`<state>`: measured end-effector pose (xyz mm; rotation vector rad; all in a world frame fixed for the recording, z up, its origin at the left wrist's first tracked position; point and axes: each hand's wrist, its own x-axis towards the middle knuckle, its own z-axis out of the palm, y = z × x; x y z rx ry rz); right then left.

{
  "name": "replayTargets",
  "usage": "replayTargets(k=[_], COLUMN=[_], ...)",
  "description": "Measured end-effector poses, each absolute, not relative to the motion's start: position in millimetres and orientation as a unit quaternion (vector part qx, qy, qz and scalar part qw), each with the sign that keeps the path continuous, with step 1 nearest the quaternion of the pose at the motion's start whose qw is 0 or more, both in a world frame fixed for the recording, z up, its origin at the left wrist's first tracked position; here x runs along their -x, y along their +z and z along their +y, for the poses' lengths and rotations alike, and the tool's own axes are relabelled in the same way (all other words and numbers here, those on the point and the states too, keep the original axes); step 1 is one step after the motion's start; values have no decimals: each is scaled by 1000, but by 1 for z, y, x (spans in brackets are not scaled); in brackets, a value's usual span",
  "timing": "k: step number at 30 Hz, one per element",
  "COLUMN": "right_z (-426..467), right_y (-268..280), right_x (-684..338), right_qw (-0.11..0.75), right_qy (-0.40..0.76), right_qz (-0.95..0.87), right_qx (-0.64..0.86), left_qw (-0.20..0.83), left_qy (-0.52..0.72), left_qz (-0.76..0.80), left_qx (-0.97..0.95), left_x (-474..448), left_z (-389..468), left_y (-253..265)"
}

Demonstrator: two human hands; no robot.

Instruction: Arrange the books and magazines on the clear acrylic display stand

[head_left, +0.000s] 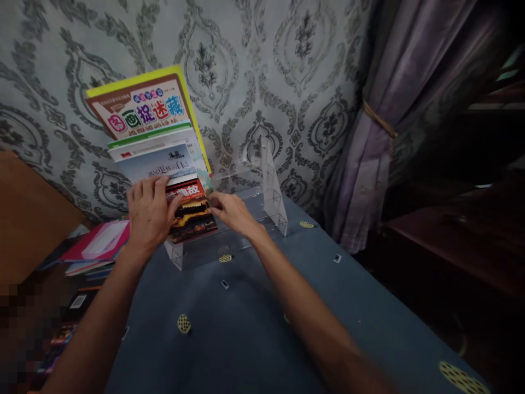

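A clear plastic tiered rack stands on the blue-covered table, with several books leaning in its left part. At the front is a red, yellow and black book. Behind it rises a pale blue book, then a tall yellow-edged book with colourful lettering. My left hand lies over the left side of the front books, fingers apart on the pale blue cover and thumb against the red one. With bent fingers, my right hand pinches the red book's right edge.
Pink and other folders or books are piled at the left, near a brown board. A dark book with a barcode lies nearer, beside my left forearm. Patterned wall backs the table; a tied purple curtain hangs at right.
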<state>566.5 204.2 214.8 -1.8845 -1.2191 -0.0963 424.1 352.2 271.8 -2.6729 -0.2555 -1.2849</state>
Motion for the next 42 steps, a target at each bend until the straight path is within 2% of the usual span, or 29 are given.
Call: replayTargets(k=[30, 37, 42], right_z=[217, 220, 223], right_y=[198, 195, 192], right_x=[-576, -578, -580], right_qw=[467, 473, 482], right_qy=[-37, -40, -44], right_qz=[-484, -489, -484], right_qx=[739, 732, 729], left_qw=[46, 2, -84], left_qy=[-409, -434, -509], left_qz=[-81, -83, -171], left_qx=[908, 897, 840], left_x=[-436, -406, -370], left_z=[369, 368, 390], left_y=[280, 283, 244])
